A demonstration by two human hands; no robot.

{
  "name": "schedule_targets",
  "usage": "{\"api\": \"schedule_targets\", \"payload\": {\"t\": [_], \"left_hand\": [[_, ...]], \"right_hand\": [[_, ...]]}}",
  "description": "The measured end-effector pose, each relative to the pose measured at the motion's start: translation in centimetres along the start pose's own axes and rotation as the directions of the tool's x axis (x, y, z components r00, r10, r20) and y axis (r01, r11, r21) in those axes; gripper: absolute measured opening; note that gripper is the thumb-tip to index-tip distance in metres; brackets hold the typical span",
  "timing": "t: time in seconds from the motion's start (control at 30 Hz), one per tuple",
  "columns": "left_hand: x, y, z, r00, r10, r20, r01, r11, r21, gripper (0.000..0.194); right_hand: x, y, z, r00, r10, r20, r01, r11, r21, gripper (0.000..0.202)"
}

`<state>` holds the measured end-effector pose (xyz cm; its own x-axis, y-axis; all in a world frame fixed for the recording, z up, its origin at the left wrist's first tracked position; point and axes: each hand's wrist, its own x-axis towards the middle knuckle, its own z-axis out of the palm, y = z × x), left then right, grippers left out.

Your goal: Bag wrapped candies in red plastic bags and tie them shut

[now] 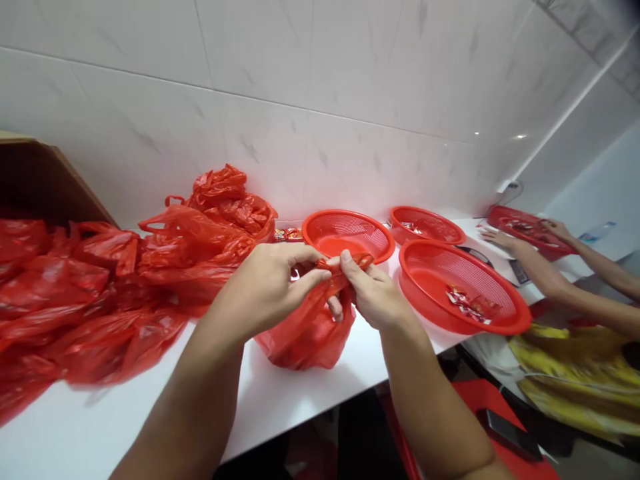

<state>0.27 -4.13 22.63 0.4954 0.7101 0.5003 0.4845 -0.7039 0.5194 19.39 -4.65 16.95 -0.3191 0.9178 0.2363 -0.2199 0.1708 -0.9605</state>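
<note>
A red plastic bag (305, 340) rests on the white table near its front edge, its lower part rounded out; its contents are hidden. My left hand (277, 280) pinches the gathered top of the bag between thumb and fingers. From the other side my right hand (373, 287) grips the twisted neck, thumb on top, with some fingers behind the plastic. The two hands are close together over the bag. Just beyond them stands a red plastic basket (320, 219) with perforated sides.
Many red plastic bags (55, 287) pile up at left beside a cardboard box (75, 177). At right, a larger red basket (415, 263) holds small wrapped packets (470, 303); another basket (400, 212) stands behind. A co-worker's hands (500, 239) reach around a far red basket (500, 215). A phone (513, 433) lies on a red stool.
</note>
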Motion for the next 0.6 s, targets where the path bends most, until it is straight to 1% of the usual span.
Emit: {"api": "schedule_targets", "payload": {"t": [0.1,0.17,0.23,0.27,0.3,0.33,0.37,0.43,0.47,0.5,0.53,0.57,0.6], "left_hand": [[0.2,0.1,1.3,0.986,0.07,-0.149,-0.055,0.993,0.106,0.011],[0.4,0.3,2.3,0.959,0.126,-0.256,-0.093,0.986,0.138,0.011],[0.5,0.6,3.3,0.921,0.178,-0.347,-0.146,0.983,0.115,0.012],[0.6,0.8,3.7,0.91,0.196,-0.366,-0.176,0.981,0.086,0.012],[0.6,1.0,4.1,0.911,0.207,-0.356,-0.203,0.978,0.049,0.01],[0.6,1.1,4.4,0.923,0.213,-0.322,-0.224,0.975,0.001,0.013],[0.6,1.2,4.7,0.94,0.211,-0.267,-0.235,0.97,-0.06,0.029],[0.6,1.2,5.3,0.974,0.195,-0.119,-0.217,0.952,-0.215,0.076],[0.7,1.1,5.5,0.982,0.183,-0.035,-0.185,0.939,-0.29,0.093],[0.7,1.0,5.6,0.984,0.173,0.049,-0.145,0.924,-0.353,0.098],[0.8,0.9,5.7,0.977,0.166,0.133,-0.101,0.913,-0.396,0.093],[0.9,0.9,5.7,0.966,0.158,0.205,-0.059,0.906,-0.42,0.082],[1.0,0.9,5.6,0.956,0.142,0.257,-0.018,0.902,-0.431,0.07]], "right_hand": [[-0.4,0.8,0.1,0.998,0.025,-0.05,-0.021,0.997,0.074,0.061],[-0.4,1.0,0.0,0.993,0.035,-0.111,-0.019,0.99,0.14,0.063],[-0.4,0.9,-0.5,0.981,0.022,-0.195,0.019,0.979,0.203,0.059],[-0.5,0.8,-0.9,0.974,0.01,-0.228,0.042,0.974,0.224,0.056],[-0.7,0.6,-1.4,0.969,0.003,-0.246,0.057,0.97,0.237,0.054],[-1.0,0.3,-1.9,0.97,0.002,-0.241,0.057,0.969,0.239,0.053],[-1.5,0.0,-2.5,0.976,0.003,-0.216,0.048,0.972,0.228,0.053],[-2.8,-0.8,-3.5,0.994,-0.004,-0.105,0.022,0.986,0.167,0.053],[-3.5,-1.3,-4.0,0.999,-0.013,-0.035,0.017,0.993,0.116,0.05],[-4.3,-1.8,-4.4,0.999,-0.027,0.039,0.024,0.998,0.052,0.045],[-5.0,-2.3,-4.7,0.994,-0.045,0.101,0.047,0.999,-0.023,0.036],[-5.7,-2.7,-5.0,0.988,-0.076,0.134,0.09,0.991,-0.102,0.026],[-6.2,-3.0,-5.3,0.983,-0.126,0.133,0.15,0.971,-0.186,0.017]]}}
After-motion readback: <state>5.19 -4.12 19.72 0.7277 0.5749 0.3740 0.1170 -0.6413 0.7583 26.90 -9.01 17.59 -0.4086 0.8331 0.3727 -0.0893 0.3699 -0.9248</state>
